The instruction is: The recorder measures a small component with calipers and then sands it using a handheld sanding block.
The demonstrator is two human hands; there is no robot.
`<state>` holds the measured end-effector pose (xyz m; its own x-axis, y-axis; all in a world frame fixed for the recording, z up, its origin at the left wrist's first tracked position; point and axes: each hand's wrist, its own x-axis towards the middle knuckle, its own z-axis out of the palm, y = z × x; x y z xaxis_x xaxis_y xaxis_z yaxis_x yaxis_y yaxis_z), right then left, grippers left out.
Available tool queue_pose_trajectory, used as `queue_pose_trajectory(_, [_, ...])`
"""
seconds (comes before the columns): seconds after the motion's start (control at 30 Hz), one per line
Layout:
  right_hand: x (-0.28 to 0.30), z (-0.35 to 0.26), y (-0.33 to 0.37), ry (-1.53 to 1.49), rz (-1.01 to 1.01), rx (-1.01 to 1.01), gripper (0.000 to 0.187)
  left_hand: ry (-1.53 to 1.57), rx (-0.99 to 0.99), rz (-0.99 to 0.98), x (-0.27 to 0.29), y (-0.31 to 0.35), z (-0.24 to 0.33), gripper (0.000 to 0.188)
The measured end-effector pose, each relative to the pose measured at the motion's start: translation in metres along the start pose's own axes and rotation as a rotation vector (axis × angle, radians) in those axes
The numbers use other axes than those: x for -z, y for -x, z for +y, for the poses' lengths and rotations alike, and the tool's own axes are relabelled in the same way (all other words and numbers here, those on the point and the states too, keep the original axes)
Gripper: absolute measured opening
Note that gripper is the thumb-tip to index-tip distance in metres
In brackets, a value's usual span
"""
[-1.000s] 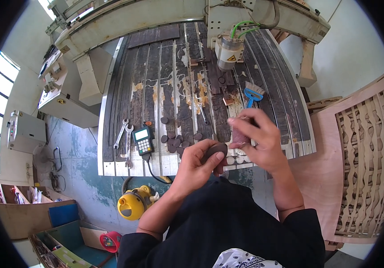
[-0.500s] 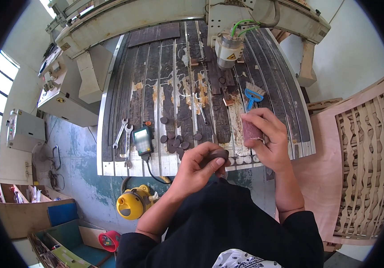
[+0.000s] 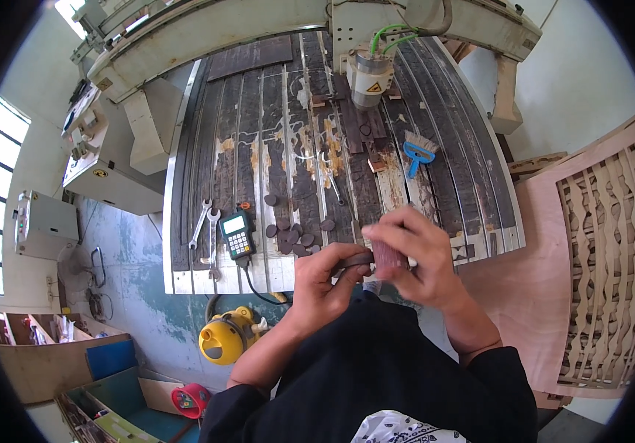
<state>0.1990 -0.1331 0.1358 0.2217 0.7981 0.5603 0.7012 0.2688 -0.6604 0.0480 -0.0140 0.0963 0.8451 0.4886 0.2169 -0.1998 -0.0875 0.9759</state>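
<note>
My left hand (image 3: 319,286) pinches a dark brown wooden disc (image 3: 356,260) between thumb and fingers, close in front of my body at the table's near edge. Curled in my right hand (image 3: 426,264) is a reddish-brown piece of sandpaper (image 3: 389,258), its fingers slightly blurred. The sandpaper is right up against the disc's right side; whether they touch is hard to tell. Several similar loose discs (image 3: 307,240) lie on the slatted machine bed (image 3: 266,280), just beyond my left hand.
Left of the discs are a handheld keypad controller (image 3: 236,235) with a cable and two wrenches (image 3: 201,223). A blue brush (image 3: 419,151) lies farther right. The machine's spindle (image 3: 371,80) hangs over the bed. A yellow vacuum (image 3: 223,338) stands below; a latticed wooden panel (image 3: 542,295) is at right.
My right hand has moved left and inward, bringing the sandpaper from well apart to the disc. My left hand keeps its hold on the disc. The view has shifted slightly.
</note>
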Motion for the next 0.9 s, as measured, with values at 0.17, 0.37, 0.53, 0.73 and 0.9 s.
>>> queue_pose_trajectory(0.17, [0.004, 0.008, 0.006, 0.074, 0.099, -0.176, 0.042, -0.014, 0.001, 0.022, 0.0, 0.003, -0.004, 0.019])
queue_pose_trajectory(0.37, [-0.007, 0.003, 0.013, -0.035, 0.071, -0.217, 0.045, 0.02, 0.046, 0.051, 0.0, 0.003, -0.017, 0.033])
queue_pose_trajectory(0.53, [-0.016, -0.001, 0.012, -0.077, 0.101, -0.271, 0.047, -0.132, -0.073, 0.107, -0.002, -0.002, -0.021, 0.037])
queue_pose_trajectory(0.73, [-0.019, 0.001, 0.014, -0.172, 0.103, -0.367, 0.048, -0.14, -0.011, 0.069, -0.002, -0.002, -0.014, 0.036])
queue_pose_trajectory(0.9, [-0.021, 0.0, 0.014, -0.158, 0.117, -0.381, 0.049, 0.091, 0.065, 0.025, 0.004, -0.001, -0.012, 0.036])
